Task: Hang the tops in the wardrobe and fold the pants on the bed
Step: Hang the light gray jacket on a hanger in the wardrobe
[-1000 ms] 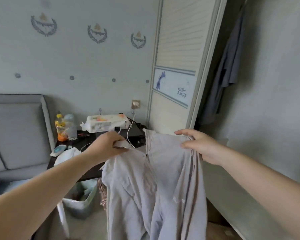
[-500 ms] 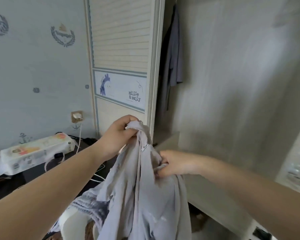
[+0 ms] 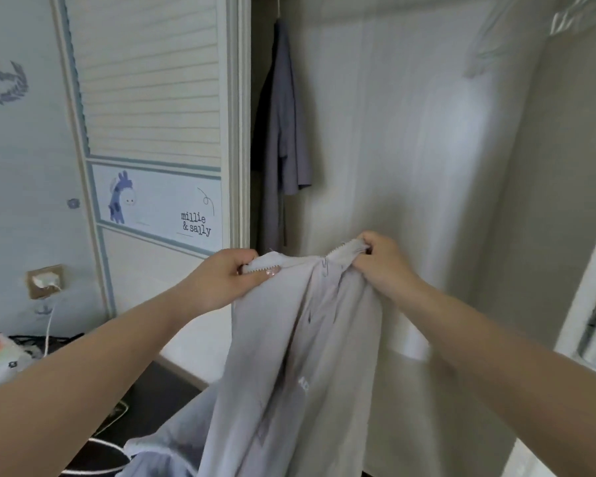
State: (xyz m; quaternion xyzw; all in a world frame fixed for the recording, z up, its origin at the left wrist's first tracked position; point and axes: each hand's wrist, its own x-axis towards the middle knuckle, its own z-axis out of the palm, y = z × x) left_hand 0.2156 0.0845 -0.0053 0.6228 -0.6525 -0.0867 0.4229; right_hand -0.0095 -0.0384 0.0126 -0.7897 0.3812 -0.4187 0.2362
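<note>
**At the wardrobe door, a pale zip top is being spread for hanging**

Before the open wardrobe (image 3: 410,149), a person is holding a pale grey zip top (image 3: 289,356) at chest level. The left hand (image 3: 227,280) is pinching one zipper edge near the collar, while the right hand (image 3: 381,263) is gripping the other edge, fingers curled tight around the cloth. Both arms are reaching forward, drawing the neckline open, likely to take a hanger. The fabric is hanging down between the forearms. Farther back, a dark grey garment (image 3: 283,132) is already hanging inside the wardrobe, beside the louvred sliding door (image 3: 152,80).
</note>
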